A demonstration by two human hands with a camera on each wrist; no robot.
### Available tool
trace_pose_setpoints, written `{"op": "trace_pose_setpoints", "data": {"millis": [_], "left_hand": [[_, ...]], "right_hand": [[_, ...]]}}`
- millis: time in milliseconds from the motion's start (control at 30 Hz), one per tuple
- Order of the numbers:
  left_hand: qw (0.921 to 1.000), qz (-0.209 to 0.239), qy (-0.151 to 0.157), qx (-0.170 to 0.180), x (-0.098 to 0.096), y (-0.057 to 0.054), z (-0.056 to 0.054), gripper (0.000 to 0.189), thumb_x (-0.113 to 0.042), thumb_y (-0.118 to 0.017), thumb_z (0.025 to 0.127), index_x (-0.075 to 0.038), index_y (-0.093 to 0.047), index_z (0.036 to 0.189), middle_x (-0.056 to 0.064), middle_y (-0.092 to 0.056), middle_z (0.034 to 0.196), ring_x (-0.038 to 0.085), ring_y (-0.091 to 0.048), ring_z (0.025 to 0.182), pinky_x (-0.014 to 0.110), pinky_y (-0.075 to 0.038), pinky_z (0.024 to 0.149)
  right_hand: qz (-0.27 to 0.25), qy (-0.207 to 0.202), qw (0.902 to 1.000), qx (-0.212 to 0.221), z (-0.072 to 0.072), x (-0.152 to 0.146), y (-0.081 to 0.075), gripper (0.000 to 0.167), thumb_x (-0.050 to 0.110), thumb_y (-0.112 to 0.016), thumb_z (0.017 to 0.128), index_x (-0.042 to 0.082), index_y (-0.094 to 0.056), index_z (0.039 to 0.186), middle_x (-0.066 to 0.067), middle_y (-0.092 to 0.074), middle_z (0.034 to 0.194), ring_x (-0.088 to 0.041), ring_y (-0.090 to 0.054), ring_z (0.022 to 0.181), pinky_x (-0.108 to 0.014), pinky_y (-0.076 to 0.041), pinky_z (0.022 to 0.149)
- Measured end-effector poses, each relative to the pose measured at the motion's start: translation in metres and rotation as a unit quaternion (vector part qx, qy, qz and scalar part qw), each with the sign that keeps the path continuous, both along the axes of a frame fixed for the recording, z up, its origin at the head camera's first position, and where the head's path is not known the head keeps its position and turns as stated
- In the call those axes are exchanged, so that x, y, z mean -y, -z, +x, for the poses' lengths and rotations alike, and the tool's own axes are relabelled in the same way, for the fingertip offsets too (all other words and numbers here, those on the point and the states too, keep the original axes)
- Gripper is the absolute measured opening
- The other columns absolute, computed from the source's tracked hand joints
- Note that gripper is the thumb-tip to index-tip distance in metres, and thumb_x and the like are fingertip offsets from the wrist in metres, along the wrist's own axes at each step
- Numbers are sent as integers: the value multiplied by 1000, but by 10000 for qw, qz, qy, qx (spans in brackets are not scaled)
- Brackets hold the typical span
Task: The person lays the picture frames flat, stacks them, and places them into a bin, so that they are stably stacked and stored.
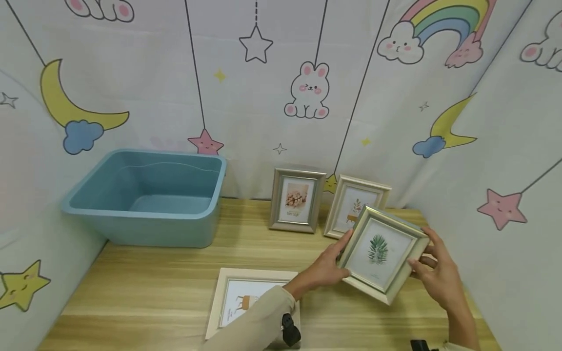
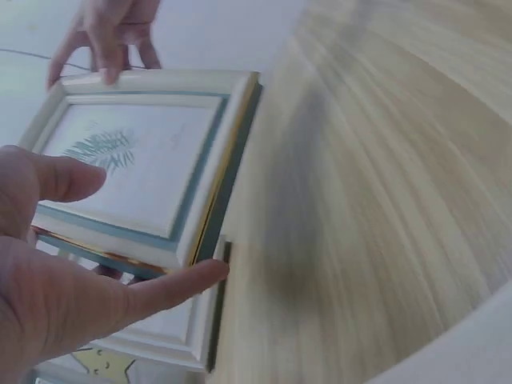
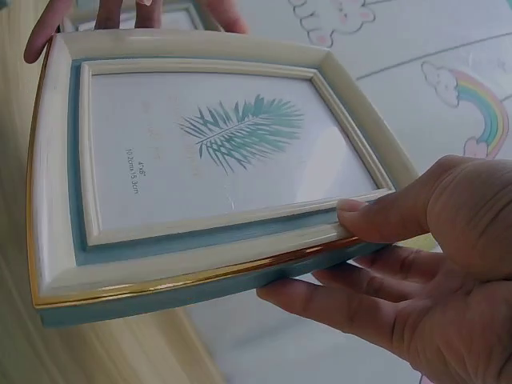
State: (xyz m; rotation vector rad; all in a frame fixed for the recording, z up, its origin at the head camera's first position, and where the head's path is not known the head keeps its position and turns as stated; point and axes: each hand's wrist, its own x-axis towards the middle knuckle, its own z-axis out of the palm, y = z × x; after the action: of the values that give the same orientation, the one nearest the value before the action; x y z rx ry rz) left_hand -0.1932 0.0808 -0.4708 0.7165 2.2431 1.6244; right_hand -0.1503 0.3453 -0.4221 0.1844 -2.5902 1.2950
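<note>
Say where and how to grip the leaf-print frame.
Grip the leaf-print frame by its opposite side borders, from left and right, pinching front to back. The broad, thick border likely gives purchase clear of the picture; supporting both sides should steady its tilt.

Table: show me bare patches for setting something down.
Roomiest: the table front left, bordered by the tub behind and the flat frame at right. Smaller: the gap between tub and grey frame. Crowded: right rear, with the cream frame behind the leaf frame, which left hand and right hand hold.
</note>
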Motion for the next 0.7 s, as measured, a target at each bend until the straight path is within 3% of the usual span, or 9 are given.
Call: {"op": "trace_pose_setpoints", "data": {"millis": [133,267,333,433,467,600,700], "left_hand": [[9982,441,-240,314,13,-6,8,91,4,-63,88,-28,-19,161,13,-27,164,37,-34,145,51,-39,111],[9891,1080,-509,862,28,-11,18,79,1,-59,94,-25,-25,160,12,-27,164,43,-35,143,59,-41,108],[9808,1436,-673,1138,35,-14,24,73,1,-58,95,-22,-30,158,14,-33,160,44,-39,138,57,-49,96],[9684,1883,-1024,1279,43,-17,33,68,2,-59,93,-18,-38,155,20,-44,150,41,-45,134,45,-55,87],[9640,2038,-1147,1264,46,-18,35,66,3,-59,93,-15,-40,154,21,-46,148,40,-46,135,44,-55,87],[9458,2566,-1628,1150,55,-16,42,59,3,-56,95,-7,-42,151,22,-42,153,40,-39,143,48,-46,108],[9256,2976,-1981,1241,63,-14,46,59,2,-54,96,-5,-38,153,21,-31,160,42,-29,148,49,-45,108]], "right_hand": [[-301,-187,9993,93,1,14,-7,89,-16,-61,89,18,-19,159,-27,-51,114,8,-62,88,-28,-61,63],[-484,-336,9982,138,4,28,-12,89,-18,-60,89,17,-19,159,-26,-50,116,8,-62,89,-29,-61,64],[-518,-337,9980,130,5,35,-15,89,-18,-60,88,16,-19,159,-24,-50,116,8,-62,89,-29,-61,64],[-615,-354,9974,95,7,46,-19,87,-18,-61,87,15,-22,158,-14,-52,112,6,-64,88,-30,-61,63],[-699,-369,9968,85,7,50,-20,87,-18,-61,87,14,-23,157,-10,-54,111,5,-65,88,-30,-61,63],[-1248,-508,9909,-27,8,61,-20,84,-19,-62,86,12,-28,155,4,-59,106,-1,-68,86,-31,-61,61],[-1572,-583,9858,-110,7,70,-19,81,-20,-62,86,11,-30,154,5,-59,106,-5,-70,84,-32,-61,60]]}}
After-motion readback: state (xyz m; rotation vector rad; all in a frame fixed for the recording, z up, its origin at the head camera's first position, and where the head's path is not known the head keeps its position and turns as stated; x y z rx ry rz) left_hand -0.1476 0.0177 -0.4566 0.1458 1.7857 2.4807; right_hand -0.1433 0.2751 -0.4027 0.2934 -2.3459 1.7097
